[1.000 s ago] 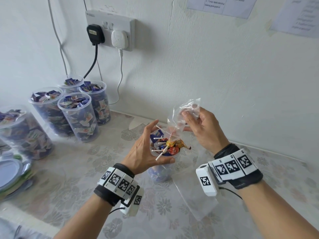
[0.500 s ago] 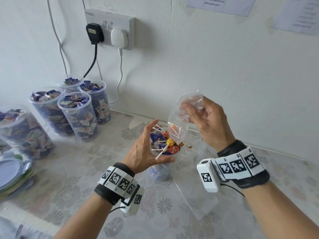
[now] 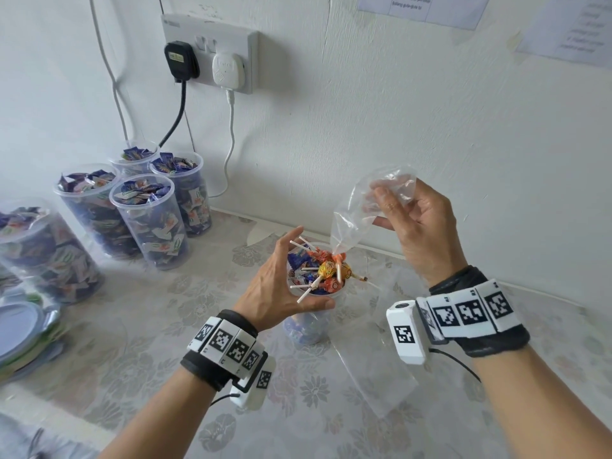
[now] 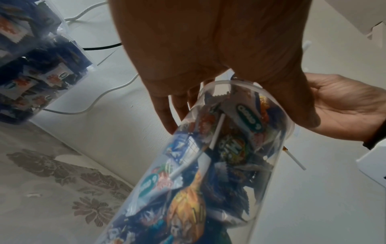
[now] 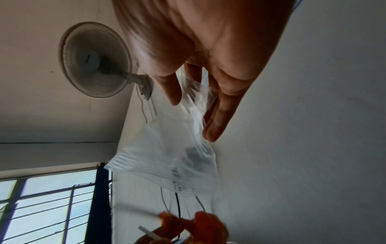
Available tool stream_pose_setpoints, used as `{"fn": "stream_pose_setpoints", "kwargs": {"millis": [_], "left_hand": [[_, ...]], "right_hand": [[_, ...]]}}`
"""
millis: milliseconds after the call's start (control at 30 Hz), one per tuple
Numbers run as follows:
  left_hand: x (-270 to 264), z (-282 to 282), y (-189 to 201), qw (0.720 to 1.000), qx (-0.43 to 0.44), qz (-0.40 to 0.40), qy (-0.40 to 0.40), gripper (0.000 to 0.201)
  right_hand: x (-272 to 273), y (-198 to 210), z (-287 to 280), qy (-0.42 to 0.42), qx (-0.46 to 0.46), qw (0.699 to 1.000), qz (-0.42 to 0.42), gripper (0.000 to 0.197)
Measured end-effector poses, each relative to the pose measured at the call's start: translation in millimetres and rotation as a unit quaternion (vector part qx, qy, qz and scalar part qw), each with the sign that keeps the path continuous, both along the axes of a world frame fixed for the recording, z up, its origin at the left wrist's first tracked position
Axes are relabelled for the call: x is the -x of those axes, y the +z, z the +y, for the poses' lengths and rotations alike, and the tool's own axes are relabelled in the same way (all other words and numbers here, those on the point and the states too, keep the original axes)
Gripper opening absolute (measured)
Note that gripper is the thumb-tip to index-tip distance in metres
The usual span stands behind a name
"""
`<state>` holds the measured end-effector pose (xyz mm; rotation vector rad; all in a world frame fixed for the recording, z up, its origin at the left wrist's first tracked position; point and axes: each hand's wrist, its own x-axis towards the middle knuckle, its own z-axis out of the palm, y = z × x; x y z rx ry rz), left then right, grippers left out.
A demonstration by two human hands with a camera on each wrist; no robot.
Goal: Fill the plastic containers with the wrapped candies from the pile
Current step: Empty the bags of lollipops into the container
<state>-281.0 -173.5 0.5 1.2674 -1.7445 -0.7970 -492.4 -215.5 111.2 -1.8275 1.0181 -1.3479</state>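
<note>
Clear plastic container (image 3: 308,323), heaped with lollipops (image 3: 326,270) and wrapped candies, is standing on the table (image 3: 149,313); left hand (image 3: 275,286) is curling round its rim, right hand (image 3: 420,226) pinching an upturned plastic bag (image 3: 351,223) above. Four filled containers (image 3: 149,220) are standing near the wall.

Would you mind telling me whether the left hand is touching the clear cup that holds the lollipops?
Touching. In the head view the left hand wraps the cup at its rim, thumb across the front; the left wrist view shows fingers against its wall.
</note>
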Motion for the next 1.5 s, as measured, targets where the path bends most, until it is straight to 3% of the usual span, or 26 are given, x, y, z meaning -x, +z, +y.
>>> {"fn": "stream_pose_setpoints", "kwargs": {"millis": [200,367,467,533,600,667,767,900,1000,1067,1100,1233,1400,1500], "left_hand": [[-2,-3,-6,1.000,0.001,0.014,-0.003,0.118],[-3,2,-14,1.000,0.006,0.027,0.005,0.122],[-8,14,-26,0.999,0.009,0.033,0.039,0.120],[-11,28,-41,0.994,-0.005,0.029,0.102,0.104],[-13,44,-56,0.981,-0.031,0.011,0.192,0.071],[-12,59,-72,0.969,-0.098,-0.023,0.225,0.043],[3,75,-90,0.969,-0.200,-0.081,0.122,0.026],[59,73,-79,0.975,-0.211,-0.053,-0.045,0.019],[109,52,-60,0.976,-0.199,0.034,-0.079,0.050],[139,37,-48,0.963,-0.212,0.145,-0.086,0.070],[152,31,-43,0.952,-0.217,0.200,-0.078,0.070],[180,18,-25,0.918,-0.213,0.335,-0.007,0.046],[187,4,-27,0.896,-0.236,0.377,0.012,0.020],[188,-1,-27,0.910,-0.254,0.326,0.018,0.019]], "right_hand": [[45,-15,7,-0.064,-0.091,0.988,-0.109,0.022],[71,-31,16,-0.097,-0.150,0.961,-0.210,0.006],[81,-39,20,-0.110,-0.170,0.949,-0.240,0.007],[88,-47,23,-0.116,-0.187,0.942,-0.253,0.006],[95,-55,27,-0.121,-0.209,0.934,-0.265,0.007],[99,-64,31,-0.126,-0.227,0.925,-0.276,0.006],[102,-77,41,-0.121,-0.254,0.910,-0.305,0.007],[105,-90,58,-0.110,-0.296,0.883,-0.349,0.025],[104,-95,72,-0.110,-0.313,0.871,-0.363,0.012],[103,-97,82,-0.115,-0.318,0.869,-0.360,0.009],[104,-99,87,-0.118,-0.324,0.870,-0.353,0.010],[117,-111,104,-0.158,-0.333,0.891,-0.265,0.023],[145,-130,125,-0.183,-0.352,0.911,-0.110,0.050],[161,-134,127,-0.209,-0.318,0.923,-0.056,0.049]]}}
